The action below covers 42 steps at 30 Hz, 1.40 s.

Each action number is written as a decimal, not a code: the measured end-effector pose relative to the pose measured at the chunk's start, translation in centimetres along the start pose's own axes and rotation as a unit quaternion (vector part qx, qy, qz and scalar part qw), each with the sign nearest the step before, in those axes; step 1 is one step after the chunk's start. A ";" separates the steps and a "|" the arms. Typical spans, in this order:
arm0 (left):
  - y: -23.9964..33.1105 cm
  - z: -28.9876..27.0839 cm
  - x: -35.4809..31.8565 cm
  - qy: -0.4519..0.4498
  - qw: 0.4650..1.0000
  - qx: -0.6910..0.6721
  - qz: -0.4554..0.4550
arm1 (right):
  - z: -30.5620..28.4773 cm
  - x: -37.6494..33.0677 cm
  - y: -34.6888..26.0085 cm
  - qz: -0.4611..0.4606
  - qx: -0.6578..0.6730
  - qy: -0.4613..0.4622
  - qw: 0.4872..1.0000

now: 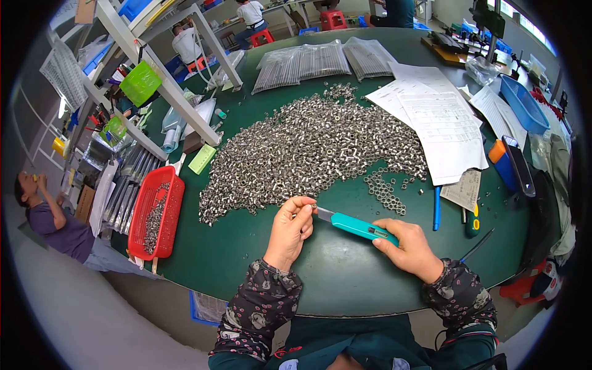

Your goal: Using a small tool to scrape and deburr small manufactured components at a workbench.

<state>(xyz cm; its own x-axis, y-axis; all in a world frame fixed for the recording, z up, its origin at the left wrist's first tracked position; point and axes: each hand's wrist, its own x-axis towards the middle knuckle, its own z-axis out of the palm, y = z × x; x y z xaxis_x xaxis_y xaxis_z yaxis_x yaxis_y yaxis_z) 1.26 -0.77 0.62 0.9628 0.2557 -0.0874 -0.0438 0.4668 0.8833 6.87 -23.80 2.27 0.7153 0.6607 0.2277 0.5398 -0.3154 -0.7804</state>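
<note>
My right hand (407,246) is closed round the teal handle of a utility knife (361,227), its blade out and pointing left. In my left hand (290,229), thumb and forefinger pinch a small metal ring (313,206), and the tip of the blade meets it. Fingers partly cover the ring. Just beyond both hands spreads a large heap of small silvery metal rings (296,148) on the green table (333,277). At the heap's right front, several rings (385,192) lie flat in a single layer.
Left stands a red basket (173,213) with some rings, near a light green block (201,160). Bagged metal tubes (308,65) lie at the back. On the right are papers (441,117), a blue pen (436,209), a phone (519,166) and a blue tray (524,105). Other people sit farther off.
</note>
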 end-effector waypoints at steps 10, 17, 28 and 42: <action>0.4 0.6 -0.3 -0.012 0.998 0.054 -0.011 | -0.3 0.2 -0.1 0.016 0.024 -0.033 0.999; 0.0 0.2 0.0 -0.026 0.998 0.037 -0.035 | -0.3 -0.1 -0.3 -0.014 -0.045 0.018 0.999; -0.1 0.0 -0.2 0.013 0.995 -0.071 -0.065 | 0.2 -0.2 -0.2 -0.050 -0.067 0.047 0.995; -0.3 0.1 -0.1 -0.011 0.997 -0.019 -0.069 | 0.0 0.0 0.0 0.026 0.027 -0.041 0.998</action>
<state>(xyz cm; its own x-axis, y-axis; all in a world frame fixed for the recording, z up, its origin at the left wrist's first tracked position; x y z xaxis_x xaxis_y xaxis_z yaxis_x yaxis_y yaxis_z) 1.25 -1.03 0.43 0.9659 0.1682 -0.1970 0.0806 0.5276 0.8457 6.87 -23.77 2.26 0.7019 0.6986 0.1388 0.4759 -0.3151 -0.8211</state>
